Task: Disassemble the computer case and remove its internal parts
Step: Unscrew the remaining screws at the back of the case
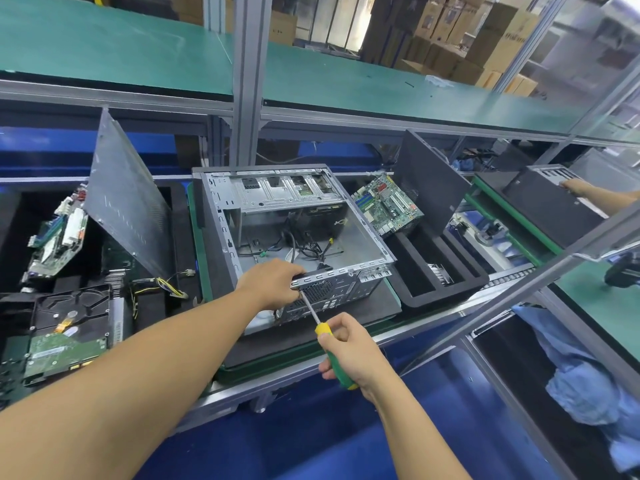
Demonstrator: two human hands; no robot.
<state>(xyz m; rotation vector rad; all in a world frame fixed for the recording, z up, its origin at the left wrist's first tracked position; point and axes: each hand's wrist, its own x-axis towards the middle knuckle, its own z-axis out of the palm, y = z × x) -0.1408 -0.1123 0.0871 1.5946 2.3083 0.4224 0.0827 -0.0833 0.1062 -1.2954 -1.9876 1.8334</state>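
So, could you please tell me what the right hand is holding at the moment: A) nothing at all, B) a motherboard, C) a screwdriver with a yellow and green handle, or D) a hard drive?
C: the right hand grips the screwdriver by its yellow and green handle, with the tip at the rear panel of the computer case, whose rear edge the left hand holds.

Honestly, nothing readable here. The brown cardboard boxes [498,43] stacked far behind the open grey metal computer case [298,230] have dark print on them, but it's just smudges. Same deal with the small white sticker [71,332] on the black hard drive [69,306] left of the case: way too blurry.
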